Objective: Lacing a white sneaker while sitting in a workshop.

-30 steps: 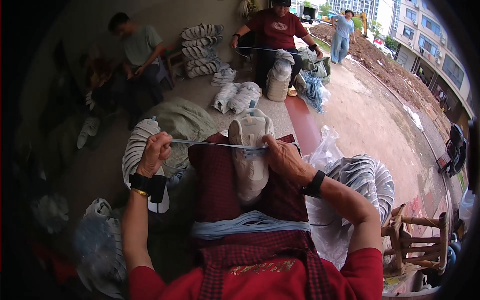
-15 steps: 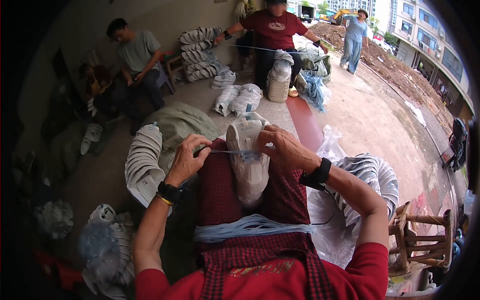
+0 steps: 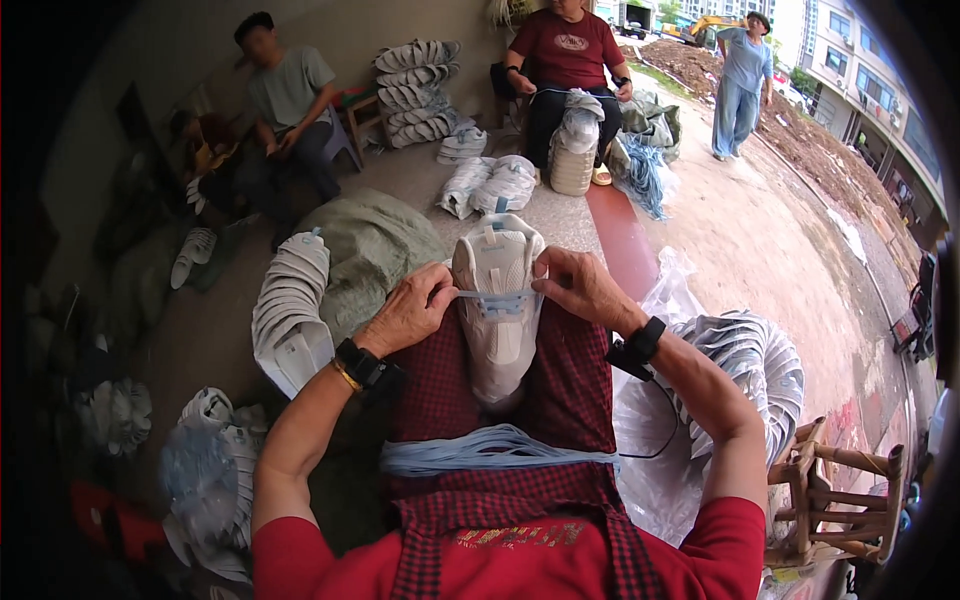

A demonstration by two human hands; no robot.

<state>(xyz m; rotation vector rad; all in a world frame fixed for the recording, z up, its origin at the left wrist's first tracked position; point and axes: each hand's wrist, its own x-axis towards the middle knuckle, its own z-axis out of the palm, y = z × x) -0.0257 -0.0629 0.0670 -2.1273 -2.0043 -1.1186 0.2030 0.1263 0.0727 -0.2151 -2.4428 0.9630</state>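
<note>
A white shoe upper stands toe toward me between my knees, its tongue pointing away. A light blue shoelace runs across its eyelets, with short laced rows just below. On the upper's left side my left hand pinches one part of the lace between thumb and fingers. My right hand is closed on the lace at the right eyelet edge, fingers touching the upper. Across my checked apron lies a bundle of loose light blue laces.
Curved stacks of white uppers stand to my left and right, the right one by clear plastic. A wooden stool is at lower right. Ahead, a person in dark red holds a lace; another person sits at left, and one stands outside.
Both my hands have come in closer to the upper, and the lace span between them is shorter. The person in dark red has drawn their outstretched arms inward.
</note>
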